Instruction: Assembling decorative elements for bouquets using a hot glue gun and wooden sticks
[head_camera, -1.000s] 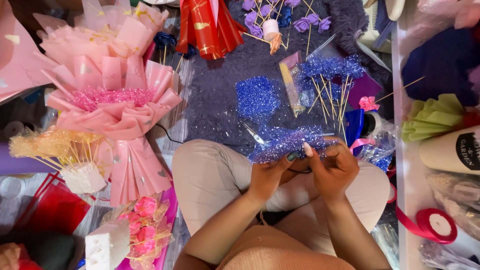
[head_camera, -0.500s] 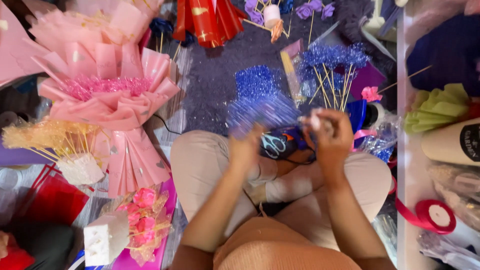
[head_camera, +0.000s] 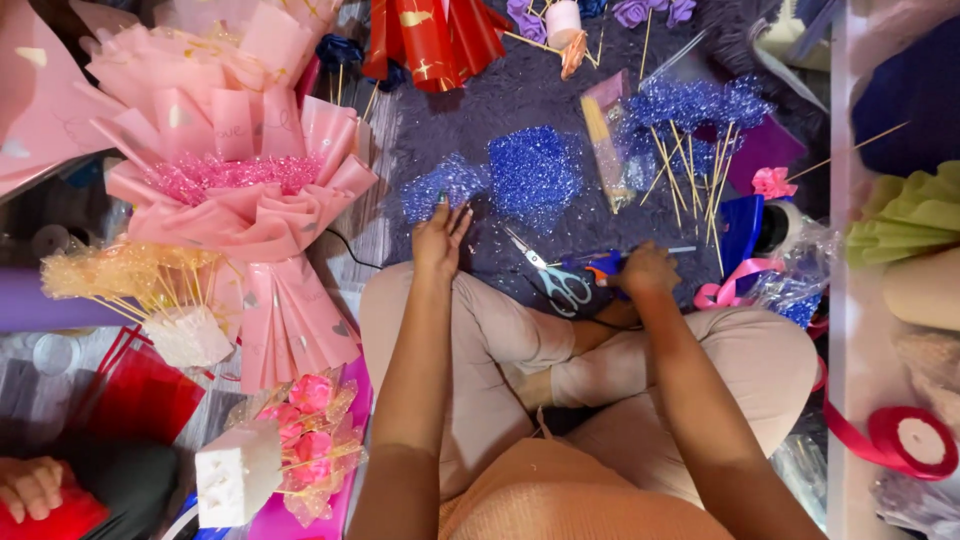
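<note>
I see my left hand (head_camera: 438, 238) lying flat, fingers loosely spread, fingertips touching a glittery blue mesh piece (head_camera: 440, 187) on the dark purple rug (head_camera: 500, 100). My right hand (head_camera: 648, 270) is curled around a blue glue gun (head_camera: 598, 266), just beside pale-blue-handled scissors (head_camera: 553, 277). A pink paper bouquet (head_camera: 235, 190) stands to the left.

Clear cellophane packet (head_camera: 607, 140) on purple rug (head_camera: 500, 100)
</note>
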